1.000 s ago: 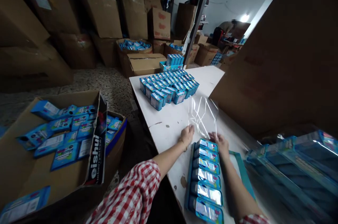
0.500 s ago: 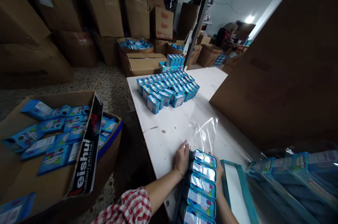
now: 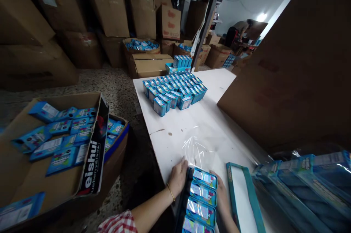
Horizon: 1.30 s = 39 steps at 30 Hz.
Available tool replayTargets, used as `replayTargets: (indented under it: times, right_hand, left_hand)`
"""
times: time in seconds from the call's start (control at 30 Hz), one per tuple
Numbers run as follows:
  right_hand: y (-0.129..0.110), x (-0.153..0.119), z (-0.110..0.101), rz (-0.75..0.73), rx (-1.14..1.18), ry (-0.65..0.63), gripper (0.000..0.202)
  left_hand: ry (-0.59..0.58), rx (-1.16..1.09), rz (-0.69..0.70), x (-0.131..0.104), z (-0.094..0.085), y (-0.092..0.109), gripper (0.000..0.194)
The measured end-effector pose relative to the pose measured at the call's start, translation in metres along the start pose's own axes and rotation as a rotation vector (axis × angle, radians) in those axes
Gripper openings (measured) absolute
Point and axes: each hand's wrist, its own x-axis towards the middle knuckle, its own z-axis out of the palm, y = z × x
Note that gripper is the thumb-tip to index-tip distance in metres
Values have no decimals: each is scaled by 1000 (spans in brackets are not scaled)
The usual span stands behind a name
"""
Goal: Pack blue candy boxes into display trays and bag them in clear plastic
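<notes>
A row of small blue packs [image 3: 202,192] stands in a narrow tray at the table's near edge. Clear plastic film [image 3: 196,149] covers the packs with a shiny surface and spreads loosely past their far end. My left hand [image 3: 177,177] grips the left side near the far corner, fingers curled at the film. On the opposite side my right hand [image 3: 221,191] presses against the packs, its fingers partly hidden behind them. Right of that hand lies a teal-edged tray [image 3: 245,196] with a white inside.
Many upright blue packs [image 3: 175,88] cover the far part of the white table [image 3: 164,149]. Film-wrapped blue packs [image 3: 304,178] sit at the right, below a large cardboard box [image 3: 287,72]. An open carton [image 3: 65,97] of blue packs stands at left. A person [image 3: 241,32] works far back.
Both hands and the row of packs have shifted left and towards me. The loose film end has sunk from standing up to lying lower over the table.
</notes>
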Motion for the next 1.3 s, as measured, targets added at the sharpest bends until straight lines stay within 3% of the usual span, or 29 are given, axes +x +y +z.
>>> replayTargets:
  times: [0.1,0.23,0.47,0.6,0.7,0.83,1.0,1.1,1.3]
  right_hand:
    - [1,1,0,-21,-40,-14,56]
    - [6,2,2,-60,-75,-26,60]
    - [20,-1,0,-159,-80,-57,65]
    - [15,-3,-1,-142,-146,-2,64]
    - [5,-9,-6,-242,-291,3,53]
    - [-4,-11,-16,-391,-588,-30,38]
    - [-28,5,-25,-613,-534,-84,33]
    - [-48,14,-27,-570,-606,-167,35]
    - [-72,20,-27,-394,-593,-323,41]
  left_hand:
    - [-20,75,52,1,-4,1,50]
    - [-21,147,16,6,-10,1,50]
    - [-58,412,75,0,-14,5,62]
    - [-129,567,119,-10,-17,11,63]
    - [-166,694,128,-15,-22,12,66]
    - [-36,751,303,-14,-29,12,59]
    - [130,741,588,-11,-29,24,22]
    - [80,794,619,-8,-27,39,13]
    - [-106,818,466,7,-24,70,13]
